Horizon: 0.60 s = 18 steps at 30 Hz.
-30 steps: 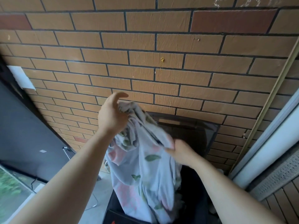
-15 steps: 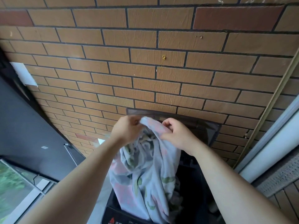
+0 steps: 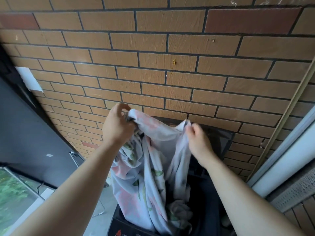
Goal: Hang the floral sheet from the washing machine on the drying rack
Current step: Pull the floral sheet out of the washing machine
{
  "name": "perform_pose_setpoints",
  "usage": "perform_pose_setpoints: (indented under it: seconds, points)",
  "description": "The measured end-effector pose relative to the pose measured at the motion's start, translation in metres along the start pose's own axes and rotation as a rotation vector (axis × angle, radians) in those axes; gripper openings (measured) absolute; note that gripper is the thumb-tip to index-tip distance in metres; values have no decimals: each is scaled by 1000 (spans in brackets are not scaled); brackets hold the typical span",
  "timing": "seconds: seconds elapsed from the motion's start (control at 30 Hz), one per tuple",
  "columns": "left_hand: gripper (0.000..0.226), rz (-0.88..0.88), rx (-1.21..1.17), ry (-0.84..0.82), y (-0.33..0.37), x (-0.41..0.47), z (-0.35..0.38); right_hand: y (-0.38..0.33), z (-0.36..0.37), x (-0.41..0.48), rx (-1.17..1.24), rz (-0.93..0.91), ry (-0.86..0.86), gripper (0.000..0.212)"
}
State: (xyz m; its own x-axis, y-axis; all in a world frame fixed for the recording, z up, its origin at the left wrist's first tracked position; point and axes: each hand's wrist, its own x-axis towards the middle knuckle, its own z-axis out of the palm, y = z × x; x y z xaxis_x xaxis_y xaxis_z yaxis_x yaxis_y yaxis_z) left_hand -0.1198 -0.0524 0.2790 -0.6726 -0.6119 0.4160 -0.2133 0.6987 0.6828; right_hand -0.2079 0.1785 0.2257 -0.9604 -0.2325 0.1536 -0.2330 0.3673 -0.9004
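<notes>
Pale cotton-looking cloth printed with pink blooms and green leaves fills the middle of my view: the floral sheet (image 3: 150,169) hangs bunched in a long rope, its long axis running nearly straight up and down, top end at my hands and bottom end dropping into the open washing machine (image 3: 213,198) near the lower edge. The top edge between my hands sags in a shallow curve, stretched left to right.

My left hand (image 3: 117,125) is closed around the upper left corner, fingers (image 3: 119,108) curled over the bunched cloth with the thumb pressed against it. My right hand (image 3: 197,142) pinches the upper right corner, thumb and forefinger tips together on the cloth, the other fingers loosely bent. The two hands stand apart, with the left a little higher.

The machine is black; its raised lid (image 3: 223,138) leans against the brick wall (image 3: 170,74) on the far side. On the near front panel I see a red mark and a few white characters, cut off by the frame edge, so I cannot read them. More damp laundry lies inside the tub beside the sheet's lower end. A white paper label (image 3: 28,79) on the dark panel at the left shows no writing I can make out.
</notes>
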Motion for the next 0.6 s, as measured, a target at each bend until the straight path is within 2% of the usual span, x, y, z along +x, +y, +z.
perform_pose_setpoints:
  seconds: [0.07, 0.17, 0.27, 0.33, 0.4, 0.43, 0.5, 0.53, 0.6]
  points:
    - [62, 92, 168, -108, -3, -4, 1, -47, -15, 12, 164, -135, 131, 34]
    - [70, 232, 286, -227, 0, -13, 9, -87, -23, 15, 130, -261, 39, 31]
    - [60, 167, 136, -322, 8, -18, 13, -79, -14, 16, 133, -187, -153, 28]
    - [63, 123, -48, -499, 13, -21, 10, -71, -9, 13, 212, -139, -275, 25]
    - [71, 185, -186, -704, 20, -25, 7, -70, -6, 8, 285, -132, -379, 18]
    - [60, 224, -206, -758, 22, -27, 8, -71, -5, 6, 293, -146, -433, 17]
    - [22, 235, -201, -761, 24, -31, 10, -73, -5, 1, 277, -187, -485, 18]
    - [12, 206, -212, -729, 23, -32, 12, -74, -6, -1, 280, -203, -483, 17]
    - [11, 68, -318, -611, 18, -32, 14, -69, -9, -3, 310, -189, -448, 8]
